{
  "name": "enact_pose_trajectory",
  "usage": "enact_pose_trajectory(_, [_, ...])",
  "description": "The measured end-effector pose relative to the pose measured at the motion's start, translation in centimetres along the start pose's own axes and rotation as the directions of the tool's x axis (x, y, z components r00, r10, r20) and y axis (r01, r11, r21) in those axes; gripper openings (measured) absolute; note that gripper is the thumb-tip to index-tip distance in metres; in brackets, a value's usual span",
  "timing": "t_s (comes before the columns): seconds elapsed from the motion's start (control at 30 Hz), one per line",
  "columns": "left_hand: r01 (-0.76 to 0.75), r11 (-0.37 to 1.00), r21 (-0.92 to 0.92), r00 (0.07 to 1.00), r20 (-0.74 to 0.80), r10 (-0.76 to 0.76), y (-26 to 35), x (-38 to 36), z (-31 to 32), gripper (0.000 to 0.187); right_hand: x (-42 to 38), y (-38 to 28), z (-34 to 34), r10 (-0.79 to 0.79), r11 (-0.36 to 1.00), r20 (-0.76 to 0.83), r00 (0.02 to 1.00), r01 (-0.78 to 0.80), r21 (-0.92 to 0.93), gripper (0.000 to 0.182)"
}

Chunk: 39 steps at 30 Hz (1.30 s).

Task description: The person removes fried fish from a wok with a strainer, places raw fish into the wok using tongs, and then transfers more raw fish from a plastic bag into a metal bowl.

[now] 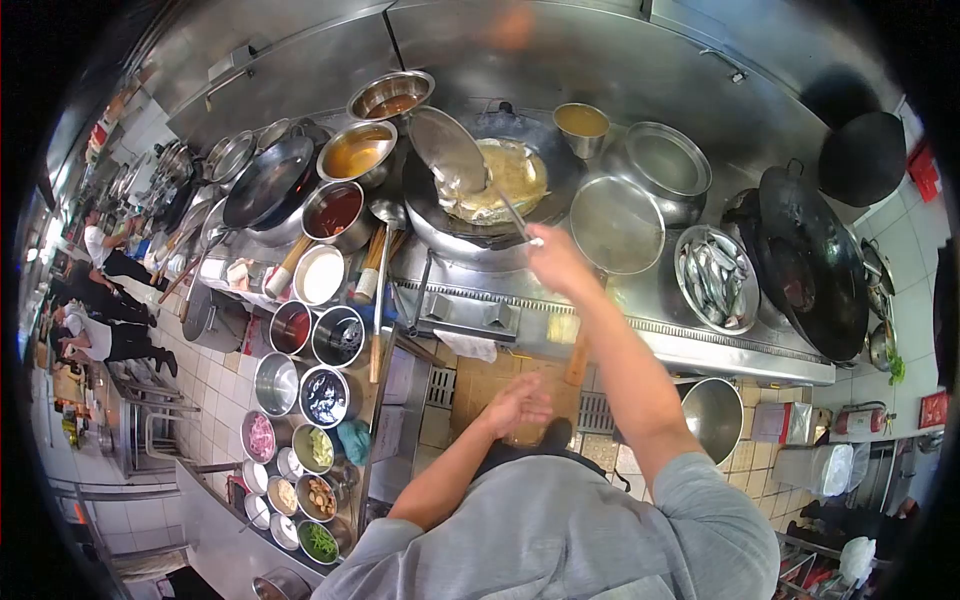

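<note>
My right hand [560, 262] is closed round the handle of a wide, round metal skimmer [445, 145], tilted over the left side of a wok [562, 165]. Pale, foamy frying food [515, 180] fills the middle of that wok, and the skimmer's lower edge overlaps it. Low in front of my body, my left hand [518, 403] hangs with loose, slightly blurred fingers and holds nothing. Between the hands, a flat round strainer [617, 228] rests on the stove top, its wooden handle [578, 355] pointing toward me.
A bowl of whole fish [715, 280] and a large black wok [810, 260] stand at the right. Sauce bowls [336, 212], a ladle [388, 212] and several ingredient tins [262, 437] line the left. Other people [110, 245] stand far left.
</note>
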State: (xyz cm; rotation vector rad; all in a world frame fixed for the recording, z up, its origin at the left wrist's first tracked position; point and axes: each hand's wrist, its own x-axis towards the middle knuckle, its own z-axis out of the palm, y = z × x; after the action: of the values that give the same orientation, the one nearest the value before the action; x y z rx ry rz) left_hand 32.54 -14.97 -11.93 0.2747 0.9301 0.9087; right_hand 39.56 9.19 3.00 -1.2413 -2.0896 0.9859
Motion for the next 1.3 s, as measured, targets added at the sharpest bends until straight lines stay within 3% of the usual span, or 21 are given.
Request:
enact_pose_trajectory(0.03, [-0.009, 1.000, 0.014, 0.999, -0.031, 0.009, 0.0, -0.6, -0.9, 0.045, 1.3, 0.2, 0.1, -0.201, 0.973, -0.100, 0.975, 0.186, -0.135, 0.044])
enact_pose_trajectory(0.13, [-0.023, 0.999, 0.045, 0.993, -0.116, 0.028, -0.3, -2.2, -3.0, 0.045, 4.9, -1.6, -1.8, -0.193, 0.824, -0.072, 0.978, 0.122, -0.554, 0.040])
enact_pose_trajectory(0.23, [-0.036, 0.998, 0.054, 0.985, -0.169, 0.045, -0.7, -3.2, -4.6, 0.044, 7.7, -2.7, -3.2, -0.201, 0.674, 0.032, 0.979, 0.162, -0.720, 0.035])
enact_pose_trajectory(0.37, [-0.054, 0.998, 0.031, 0.973, -0.223, 0.060, -1.6, -4.4, -6.8, 0.038, 9.1, -0.5, -3.2, -0.193, 0.546, 0.100, 0.976, 0.191, -0.815, 0.035])
enact_pose_trajectory(0.47, [-0.039, 0.999, -0.005, 0.967, -0.252, 0.037, -2.8, -5.2, -8.6, 0.036, 8.1, 0.5, -3.3, -0.095, 0.498, 0.124, 0.988, 0.155, -0.853, 0.036])
enact_pose_trajectory(0.63, [-0.033, 0.999, 0.001, 0.947, -0.318, 0.032, -2.6, -5.9, -9.5, 0.034, 6.8, 1.9, -3.7, -0.081, 0.561, 0.109, 0.991, 0.136, -0.817, 0.037])
enact_pose_trajectory(0.8, [-0.094, 0.995, 0.026, 0.938, -0.334, 0.097, -1.8, -5.8, -9.9, 0.033, 5.7, 2.9, -4.7, -0.111, 0.758, -0.052, 0.992, 0.050, -0.650, 0.036])
enact_pose_trajectory(0.83, [-0.101, 0.994, 0.033, 0.935, -0.337, 0.107, -1.7, -5.7, -10.2, 0.033, 5.2, 2.9, -4.9, -0.045, 0.767, -0.060, 0.997, -0.004, -0.642, 0.036])
enact_pose_trajectory(0.93, [-0.103, 0.994, 0.034, 0.932, -0.346, 0.108, -2.1, -6.1, -11.2, 0.034, -0.2, 3.7, -5.9, -0.040, 0.914, -0.249, 0.968, -0.065, -0.402, 0.048])
enact_pose_trajectory(1.0, [-0.067, 0.996, 0.050, 0.925, -0.370, 0.081, -2.7, -6.3, -11.7, 0.033, -3.5, 6.4, -5.7, -0.029, 0.978, -0.345, 0.938, -0.045, -0.204, 0.048])
enact_pose_trajectory(1.1, [0.001, 0.997, 0.079, 0.928, -0.372, 0.029, -2.7, -5.7, -10.9, 0.035, -9.5, 9.9, -5.1, -0.172, 0.984, -0.567, 0.806, 0.113, -0.138, 0.046])
enact_pose_trajectory(1.13, [0.027, 0.995, 0.094, 0.931, -0.365, 0.009, -2.6, -5.4, -10.5, 0.036, -11.4, 10.5, -5.3, 0.100, 0.984, -0.472, 0.876, -0.019, 0.175, 0.046])
enact_pose_trajectory(1.17, [0.037, 0.994, 0.106, 0.952, -0.306, -0.003, -2.3, -4.8, -9.4, 0.039, -13.4, 10.1, -6.2, 0.335, 0.873, -0.293, 0.896, -0.177, 0.455, 0.047])
enact_pose_trajectory(1.2, [0.048, 0.992, 0.118, 0.969, -0.245, -0.018, -1.9, -3.8, -8.0, 0.041, -14.9, 10.1, -6.7, 0.499, 0.663, -0.054, 0.865, -0.341, 0.667, 0.047])
enact_pose_trajectory(1.3, [0.100, 0.988, 0.120, 0.993, -0.067, -0.092, -1.2, 0.6, -3.1, 0.052, -16.9, 14.9, -4.4, 0.487, 0.407, -0.032, 0.873, -0.194, 0.892, 0.045])
